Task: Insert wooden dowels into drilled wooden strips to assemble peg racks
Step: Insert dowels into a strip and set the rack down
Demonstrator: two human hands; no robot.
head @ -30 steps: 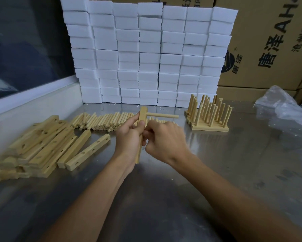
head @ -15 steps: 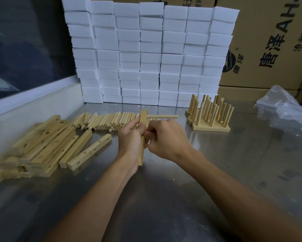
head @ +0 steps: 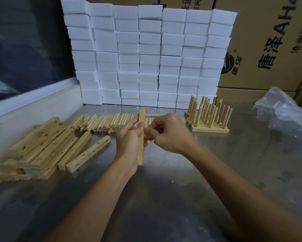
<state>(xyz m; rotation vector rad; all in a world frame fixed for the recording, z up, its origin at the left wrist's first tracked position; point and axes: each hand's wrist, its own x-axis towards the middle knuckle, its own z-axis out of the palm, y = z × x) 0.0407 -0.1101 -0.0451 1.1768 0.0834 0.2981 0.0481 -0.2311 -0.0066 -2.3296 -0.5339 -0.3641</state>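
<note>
My left hand (head: 129, 138) grips a drilled wooden strip (head: 141, 151) held upright on its end above the steel table. One dowel (head: 155, 115) sticks out of the strip's upper hole to the right. My right hand (head: 169, 135) pinches a second dowel against the strip's right face, lower down; most of that dowel is hidden by my fingers. Loose dowels (head: 103, 123) lie in a row behind my hands. Drilled strips (head: 42, 147) are piled at the left.
Finished peg racks (head: 208, 117) stand at the right rear. A wall of white foam blocks (head: 146, 55) lines the back, with cardboard boxes (head: 269, 46) behind it. A crumpled plastic bag (head: 283, 105) lies far right. A raised ledge (head: 33, 105) borders the left.
The strip and both hands have shifted slightly lower and nearer; my right hand keeps working the second dowel at the strip.
</note>
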